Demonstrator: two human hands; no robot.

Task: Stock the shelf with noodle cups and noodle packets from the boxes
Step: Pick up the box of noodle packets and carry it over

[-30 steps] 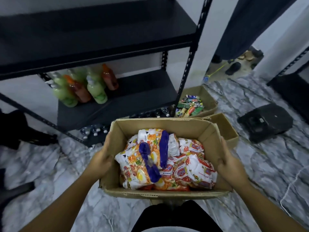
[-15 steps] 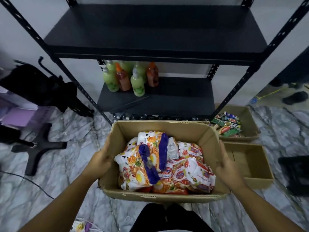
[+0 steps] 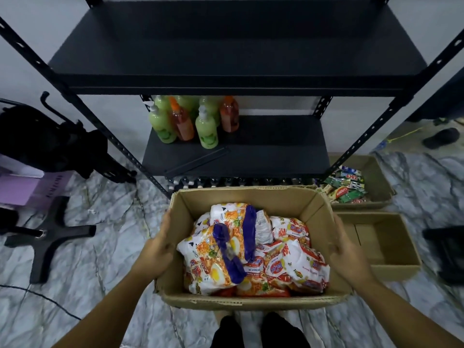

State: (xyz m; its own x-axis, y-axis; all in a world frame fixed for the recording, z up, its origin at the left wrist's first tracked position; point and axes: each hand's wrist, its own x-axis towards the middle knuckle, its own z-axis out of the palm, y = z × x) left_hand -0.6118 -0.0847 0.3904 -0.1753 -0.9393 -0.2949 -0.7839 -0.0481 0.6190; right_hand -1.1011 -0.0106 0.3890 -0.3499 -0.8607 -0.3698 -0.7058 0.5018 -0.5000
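Note:
I hold an open cardboard box [image 3: 241,198] in front of me, above the floor. Inside lie several noodle packets [image 3: 253,249], white, orange and red, two with purple bands. My left hand [image 3: 158,249] grips the box's left wall and my right hand [image 3: 347,252] grips its right wall. Straight ahead stands the black metal shelf [image 3: 233,81]; its upper board is bare. The lower board [image 3: 276,151] carries green and orange bottles [image 3: 190,121] at its left. No noodle cups are visible.
Right of the shelf, a cardboard box [image 3: 376,177] holds toothpaste cartons; an empty cardboard tray [image 3: 391,247] lies nearer me. Dark bottles [image 3: 236,182] line the floor under the shelf. A black chair base [image 3: 47,234] and a purple box [image 3: 27,187] stand at left. Marble floor all around.
The view has swung left to face the shelf squarely and has come closer. Both hands keep the same grip on the box.

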